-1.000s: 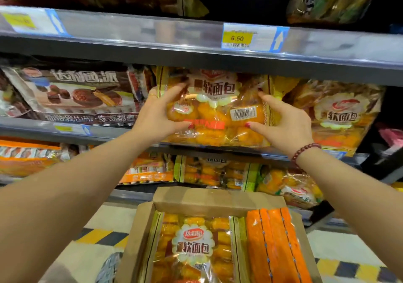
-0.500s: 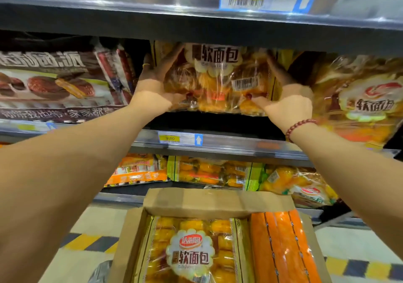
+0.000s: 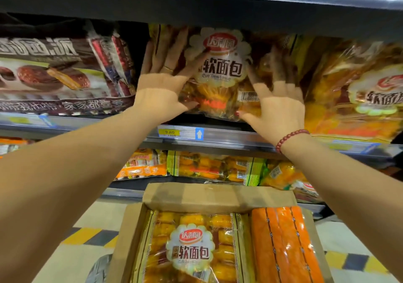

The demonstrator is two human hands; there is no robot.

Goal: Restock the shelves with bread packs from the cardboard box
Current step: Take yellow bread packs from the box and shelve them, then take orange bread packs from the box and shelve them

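Flat, spread-fingered grip — left hand [image 3: 160,86] and right hand [image 3: 278,108] press on the soft bread pack [image 3: 220,64], likely seating it upright on the middle shelf [image 3: 229,137] — above the cardboard box [image 3: 218,196].

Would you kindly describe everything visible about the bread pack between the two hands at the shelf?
The bread pack is a clear, glossy plastic bag of golden rolls with a white scalloped label, red logo and barcode sticker. It stands upright at the middle shelf, left hand and right hand flat against its sides, fingers straight.
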